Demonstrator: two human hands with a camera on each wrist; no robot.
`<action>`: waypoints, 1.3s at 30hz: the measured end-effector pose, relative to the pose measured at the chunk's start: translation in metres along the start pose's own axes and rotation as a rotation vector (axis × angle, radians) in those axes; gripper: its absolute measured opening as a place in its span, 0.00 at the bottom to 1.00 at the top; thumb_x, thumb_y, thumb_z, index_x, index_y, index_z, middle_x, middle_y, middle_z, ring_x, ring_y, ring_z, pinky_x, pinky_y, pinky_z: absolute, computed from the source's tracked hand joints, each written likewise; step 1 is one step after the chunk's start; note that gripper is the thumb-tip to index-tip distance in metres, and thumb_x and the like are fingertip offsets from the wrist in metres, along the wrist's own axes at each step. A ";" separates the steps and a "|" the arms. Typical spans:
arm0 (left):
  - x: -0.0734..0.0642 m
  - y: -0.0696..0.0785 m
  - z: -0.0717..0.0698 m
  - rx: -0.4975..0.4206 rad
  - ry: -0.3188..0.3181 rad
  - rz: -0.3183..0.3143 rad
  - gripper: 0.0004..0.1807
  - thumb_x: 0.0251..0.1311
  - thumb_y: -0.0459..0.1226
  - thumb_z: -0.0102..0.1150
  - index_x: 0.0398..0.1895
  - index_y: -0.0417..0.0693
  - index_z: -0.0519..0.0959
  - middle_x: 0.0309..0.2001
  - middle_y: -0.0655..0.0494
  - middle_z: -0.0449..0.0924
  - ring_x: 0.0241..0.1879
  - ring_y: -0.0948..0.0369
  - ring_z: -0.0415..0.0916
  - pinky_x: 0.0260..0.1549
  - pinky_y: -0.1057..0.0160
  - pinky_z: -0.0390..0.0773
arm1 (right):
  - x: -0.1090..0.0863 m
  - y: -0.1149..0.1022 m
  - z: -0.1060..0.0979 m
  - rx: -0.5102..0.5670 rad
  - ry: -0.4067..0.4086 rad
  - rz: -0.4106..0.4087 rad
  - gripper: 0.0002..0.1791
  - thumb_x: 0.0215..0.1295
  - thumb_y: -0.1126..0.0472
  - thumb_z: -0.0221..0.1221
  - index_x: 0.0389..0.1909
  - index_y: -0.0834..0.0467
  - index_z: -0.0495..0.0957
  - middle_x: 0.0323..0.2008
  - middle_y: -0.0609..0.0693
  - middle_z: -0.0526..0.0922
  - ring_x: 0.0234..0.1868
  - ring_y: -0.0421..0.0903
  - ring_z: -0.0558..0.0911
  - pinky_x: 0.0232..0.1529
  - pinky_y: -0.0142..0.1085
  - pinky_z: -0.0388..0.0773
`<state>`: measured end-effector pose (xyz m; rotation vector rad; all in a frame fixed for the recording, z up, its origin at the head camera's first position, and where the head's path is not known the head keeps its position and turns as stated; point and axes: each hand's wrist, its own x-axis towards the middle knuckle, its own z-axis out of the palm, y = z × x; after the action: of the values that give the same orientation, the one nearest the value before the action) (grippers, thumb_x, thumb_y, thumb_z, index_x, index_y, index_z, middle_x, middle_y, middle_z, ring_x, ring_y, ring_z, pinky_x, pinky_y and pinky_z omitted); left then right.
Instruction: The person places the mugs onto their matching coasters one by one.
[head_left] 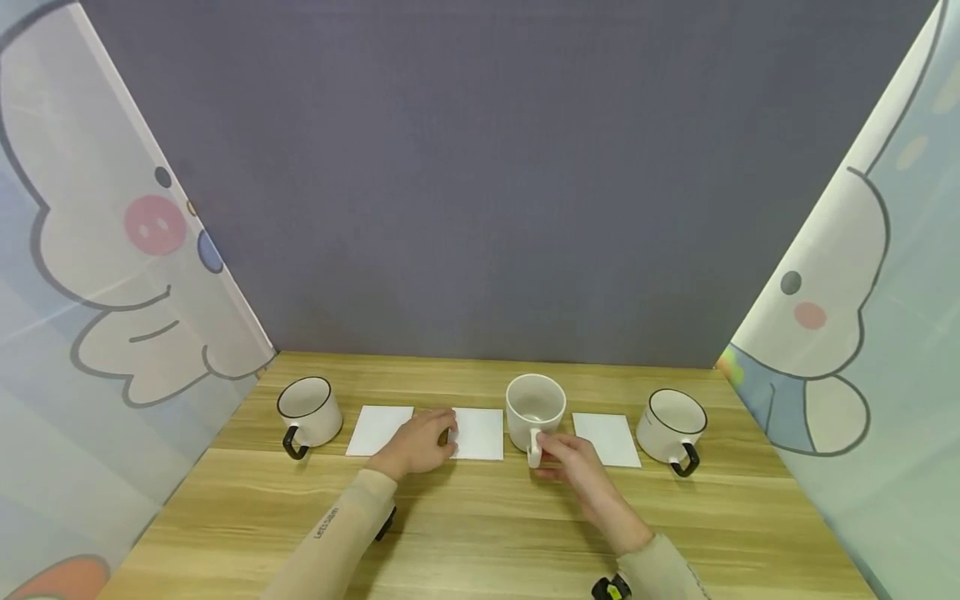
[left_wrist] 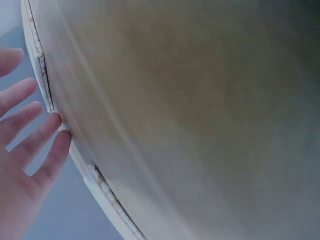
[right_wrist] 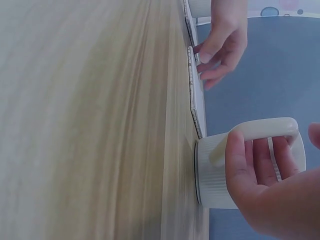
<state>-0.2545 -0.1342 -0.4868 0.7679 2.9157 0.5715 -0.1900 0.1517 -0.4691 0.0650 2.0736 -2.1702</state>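
A white mug with ribbed sides stands on the table between two flat white squares. My right hand holds its handle, with the thumb on one side and the other fingers bent through the loop. My left hand is over the gap between the left white square and the middle white square, fingertips right at the middle one's edge. In the left wrist view the fingers of that hand are spread and loosely bent, with nothing in them.
A white mug with black rim and handle stands at the left. Its match stands at the right, beside the right white square. A dark grey panel rises behind the wooden table, with cartoon-print curtains at both sides.
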 end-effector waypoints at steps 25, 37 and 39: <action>0.004 0.005 -0.007 -0.049 -0.091 -0.078 0.18 0.55 0.33 0.63 0.50 0.52 0.77 0.69 0.47 0.70 0.69 0.44 0.65 0.60 0.39 0.71 | 0.006 0.003 0.006 0.061 -0.089 0.006 0.13 0.71 0.62 0.57 0.42 0.71 0.82 0.39 0.54 0.86 0.47 0.50 0.83 0.52 0.46 0.80; 0.004 0.004 -0.008 -0.079 -0.107 -0.076 0.17 0.57 0.33 0.62 0.51 0.53 0.76 0.71 0.45 0.68 0.71 0.44 0.63 0.64 0.39 0.68 | 0.008 0.004 0.009 0.114 -0.106 0.019 0.12 0.71 0.62 0.56 0.38 0.69 0.80 0.35 0.53 0.83 0.41 0.49 0.83 0.49 0.45 0.83; 0.004 0.004 -0.009 -0.082 -0.109 -0.079 0.17 0.58 0.32 0.62 0.51 0.53 0.76 0.70 0.46 0.69 0.70 0.44 0.64 0.64 0.39 0.69 | 0.009 0.005 0.010 0.114 -0.103 0.019 0.11 0.71 0.62 0.56 0.36 0.68 0.80 0.34 0.53 0.82 0.39 0.49 0.82 0.47 0.44 0.83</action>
<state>-0.2573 -0.1321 -0.4770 0.6503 2.7894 0.6174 -0.1974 0.1407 -0.4745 -0.0148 1.8864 -2.2297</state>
